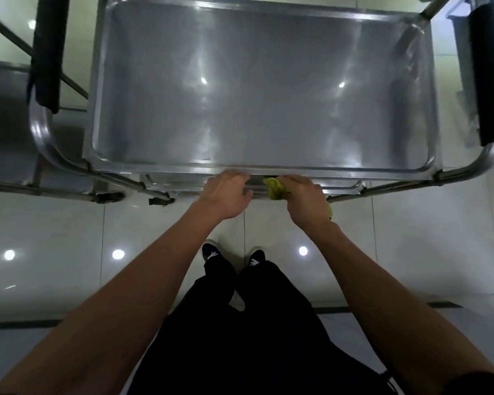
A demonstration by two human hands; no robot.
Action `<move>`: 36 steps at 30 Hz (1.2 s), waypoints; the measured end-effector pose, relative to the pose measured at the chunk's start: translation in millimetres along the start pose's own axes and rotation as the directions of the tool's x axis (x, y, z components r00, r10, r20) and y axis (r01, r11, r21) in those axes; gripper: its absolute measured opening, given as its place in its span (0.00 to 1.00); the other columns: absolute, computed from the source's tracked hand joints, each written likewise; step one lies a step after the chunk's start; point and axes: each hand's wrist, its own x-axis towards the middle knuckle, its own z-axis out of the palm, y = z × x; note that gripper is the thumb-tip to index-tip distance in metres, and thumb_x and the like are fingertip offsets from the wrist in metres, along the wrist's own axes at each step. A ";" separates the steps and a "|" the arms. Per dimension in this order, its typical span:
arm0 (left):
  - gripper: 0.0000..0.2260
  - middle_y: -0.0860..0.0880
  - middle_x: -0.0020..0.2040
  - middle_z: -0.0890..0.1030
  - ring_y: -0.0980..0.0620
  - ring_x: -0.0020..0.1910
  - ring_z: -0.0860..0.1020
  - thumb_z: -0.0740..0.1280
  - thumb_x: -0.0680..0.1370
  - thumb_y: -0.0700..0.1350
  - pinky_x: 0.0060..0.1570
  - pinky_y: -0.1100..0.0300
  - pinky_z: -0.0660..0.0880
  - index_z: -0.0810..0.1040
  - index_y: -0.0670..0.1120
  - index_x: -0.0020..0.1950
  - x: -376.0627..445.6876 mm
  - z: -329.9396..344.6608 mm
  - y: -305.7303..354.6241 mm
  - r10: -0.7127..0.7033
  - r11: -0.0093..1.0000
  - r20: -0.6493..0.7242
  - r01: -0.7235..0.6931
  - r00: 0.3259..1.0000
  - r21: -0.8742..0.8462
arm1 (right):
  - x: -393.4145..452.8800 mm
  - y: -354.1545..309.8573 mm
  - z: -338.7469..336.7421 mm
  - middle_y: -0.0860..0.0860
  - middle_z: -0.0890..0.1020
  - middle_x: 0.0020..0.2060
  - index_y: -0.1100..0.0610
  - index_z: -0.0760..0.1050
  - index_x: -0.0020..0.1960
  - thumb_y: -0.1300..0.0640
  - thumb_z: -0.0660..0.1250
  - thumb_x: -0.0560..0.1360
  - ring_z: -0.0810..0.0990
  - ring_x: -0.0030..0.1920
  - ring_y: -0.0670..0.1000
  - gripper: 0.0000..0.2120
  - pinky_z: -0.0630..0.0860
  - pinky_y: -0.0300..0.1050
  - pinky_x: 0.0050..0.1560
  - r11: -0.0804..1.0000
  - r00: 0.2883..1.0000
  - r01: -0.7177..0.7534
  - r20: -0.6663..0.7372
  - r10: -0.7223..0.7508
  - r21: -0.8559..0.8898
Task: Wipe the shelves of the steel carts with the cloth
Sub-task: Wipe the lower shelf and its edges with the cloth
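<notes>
steel cart [405, 173] seen from above, its top shelf [257, 89] a shallow tray with raised rims and light glare on it. both hands are at the near rim. left hand [226, 196] curls its fingers over the rim edge, gripping it. right hand [305, 199] grips a bunched yellow-green cloth [273, 188], pressed against the underside edge just beside the left hand. below, white floor tiles [69, 238] and dark shoes [211, 252]. second cart [9, 124] stands at the left.

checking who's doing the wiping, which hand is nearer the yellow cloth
Right. The right hand grips the yellow cloth at the near edge of the cart shelf. The left hand rests on that same edge just to the cloth's left, apart from it.
</notes>
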 end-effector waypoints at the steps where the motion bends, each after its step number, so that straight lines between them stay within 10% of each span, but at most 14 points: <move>1: 0.19 0.46 0.69 0.75 0.44 0.68 0.72 0.62 0.81 0.53 0.60 0.48 0.73 0.72 0.49 0.71 1.4 1.3 -0.1 0.001 1.000 -0.010 -0.001 1.000 -0.002 | 1.5 0.0 0.8 0.51 0.79 0.64 0.52 0.75 0.68 0.69 0.64 0.74 0.77 0.61 0.58 0.25 0.74 0.53 0.58 1.000 1.000 0.004 -0.006 -0.004 -0.007; 16: 0.23 0.48 0.81 0.57 0.47 0.80 0.53 0.61 0.82 0.52 0.70 0.40 0.66 0.67 0.49 0.76 -1.2 36.3 3.8 0.000 0.996 -0.030 0.003 1.000 0.088 | -1.8 20.5 20.5 0.53 0.69 0.74 0.53 0.71 0.71 0.70 0.66 0.73 0.69 0.71 0.60 0.29 0.71 0.59 0.62 0.998 0.997 0.063 -0.049 -0.062 0.026; 36: 0.23 0.47 0.72 0.72 0.44 0.71 0.68 0.62 0.80 0.50 0.64 0.45 0.70 0.68 0.51 0.75 106.1 156.7 -146.7 -0.009 1.000 -0.172 0.014 0.985 0.028 | 107.8 10.9 200.9 0.55 0.78 0.64 0.56 0.75 0.69 0.66 0.67 0.75 0.76 0.62 0.61 0.23 0.75 0.57 0.56 0.984 0.962 0.159 -0.239 -0.135 0.081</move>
